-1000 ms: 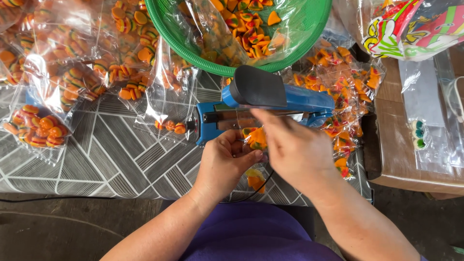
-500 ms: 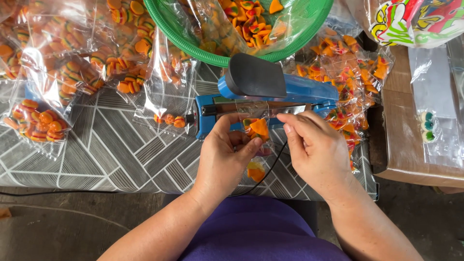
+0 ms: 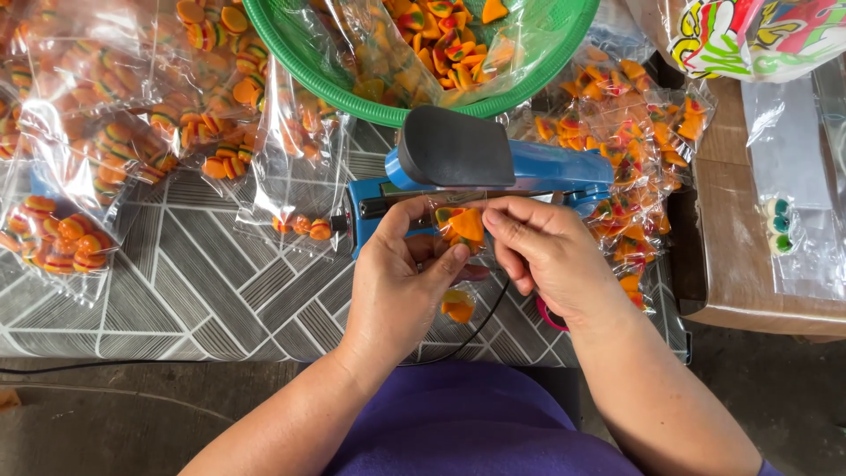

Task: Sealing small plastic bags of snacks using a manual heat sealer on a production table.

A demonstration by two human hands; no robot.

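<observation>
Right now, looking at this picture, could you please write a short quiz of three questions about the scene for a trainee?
1. True or false: both hands hold the small clear bag of orange candies at the blue heat sealer.
2. What lies in the green basket behind the sealer? A) loose candies in clear plastic B) scissors C) paper cups
3. Fill in: the sealer's arm with the black handle is ____ (raised or pressed down).

Key
1. True: the left hand and the right hand both pinch the bag at the sealer's front edge.
2. A
3. Raised: the bar beneath it shows.
</observation>
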